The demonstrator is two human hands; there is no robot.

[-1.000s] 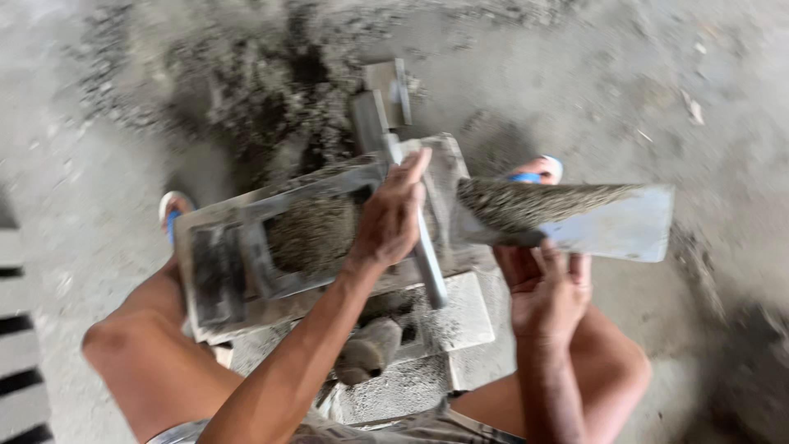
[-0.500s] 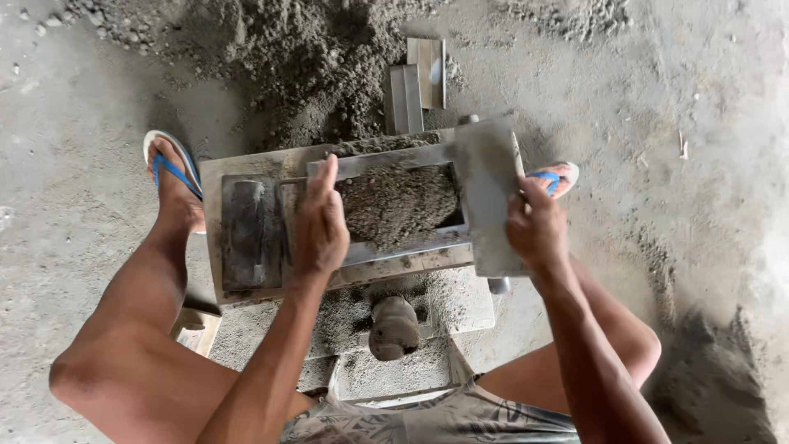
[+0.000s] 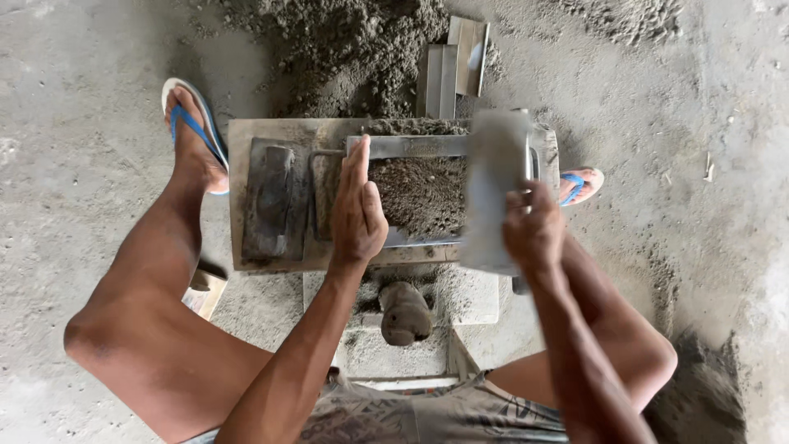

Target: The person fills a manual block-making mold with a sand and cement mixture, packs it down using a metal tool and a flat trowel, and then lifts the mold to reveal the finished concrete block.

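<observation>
R hand (image 3: 534, 230) is gripping the flat metal plate (image 3: 496, 189), fingers clamped round its lower end; plate's long axis is running away from the person, blurred, over the R end of the mould (image 3: 411, 148). L hand (image 3: 357, 210) is resting flat, fingers straight and together, on the mould's L edge, just beside the damp mix (image 3: 423, 193) filling it. R hand is nearer the plate; mix is lying between both hands.

The flat board (image 3: 493, 193) in the right hand (image 3: 534, 230) is motion-blurred. It hides the right end of the mould (image 3: 411, 148). The frame's bottom edge cuts off both forearms.
</observation>
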